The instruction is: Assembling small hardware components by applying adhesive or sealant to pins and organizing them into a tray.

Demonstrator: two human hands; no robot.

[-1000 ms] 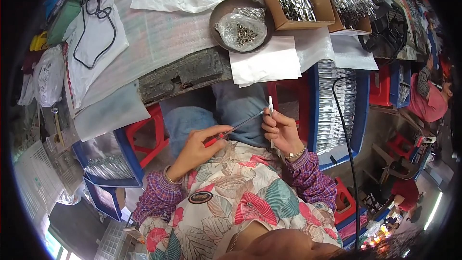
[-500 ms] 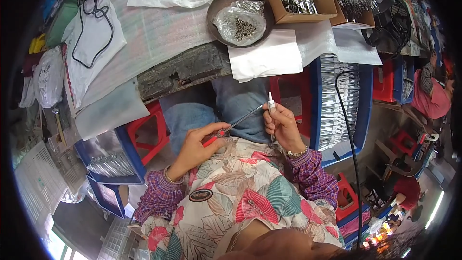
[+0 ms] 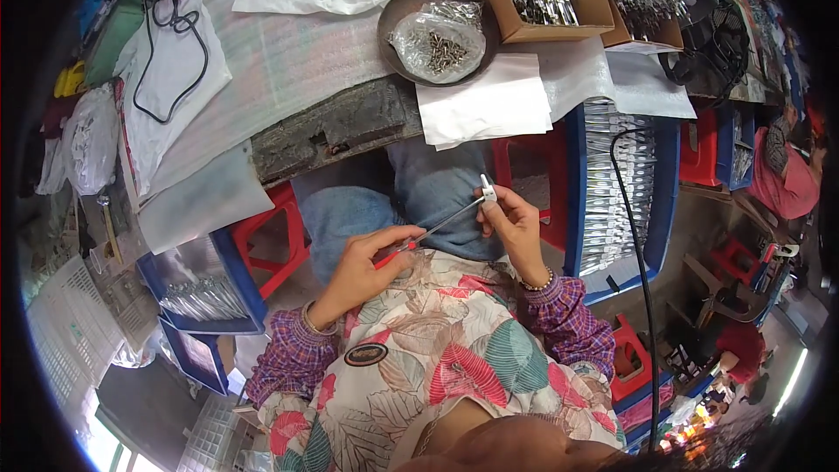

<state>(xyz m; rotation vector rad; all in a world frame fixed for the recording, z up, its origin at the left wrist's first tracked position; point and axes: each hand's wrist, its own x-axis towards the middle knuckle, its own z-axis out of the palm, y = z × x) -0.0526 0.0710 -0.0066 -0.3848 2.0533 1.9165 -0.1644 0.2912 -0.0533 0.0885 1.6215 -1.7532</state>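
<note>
Both hands as before — left hand (image 3: 367, 267) grips red screwdriver (image 3: 428, 234), tip w/ small white part (image 3: 488, 193) pinched in right hand (image 3: 516, 227); still driving.

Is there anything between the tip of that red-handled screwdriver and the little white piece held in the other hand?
Nothing visible. The left hand holds the red-handled screwdriver, whose shaft runs straight over the lap to the small white piece pinched in the right hand.

Head fisheye cam looks straight down, close over lap, workbench (image 3: 288, 61) ahead.
</note>
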